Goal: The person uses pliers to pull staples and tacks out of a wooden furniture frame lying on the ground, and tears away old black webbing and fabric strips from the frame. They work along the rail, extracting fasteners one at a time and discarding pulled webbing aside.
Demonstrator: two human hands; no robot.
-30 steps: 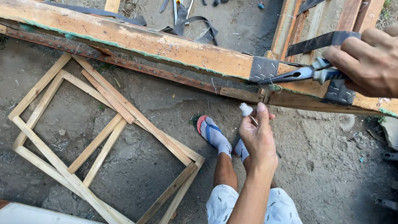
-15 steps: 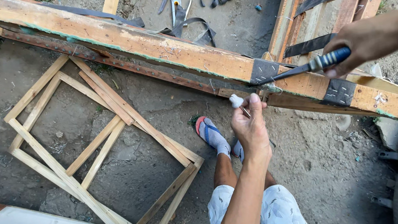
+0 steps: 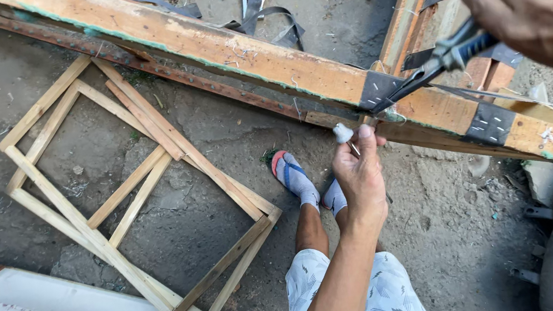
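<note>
Hammer (image 3: 451, 57) clenched in right hand (image 3: 539, 3), likely head-heavy (best held low on handle); left hand (image 3: 360, 170) pinches small nail (image 3: 354, 146) beside wooden beam (image 3: 206, 41).

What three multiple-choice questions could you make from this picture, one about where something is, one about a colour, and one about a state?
1. Where does the wooden lattice frame lie?
A. On the ground left of the left hand
B. On top of the long beam
C. In the right hand

2. What colour are the straps nailed across the long beam?
A. White
B. Black
C. Red

3. How is the hammer held?
A. Lying on the ground
B. Raised in the right hand, head near the beam
C. Gripped by the left hand

Answers: 1 A, the frame rests flat on the dirt. 2 B, the strap is black. 3 B, the right hand grips its handle above the beam.
</note>
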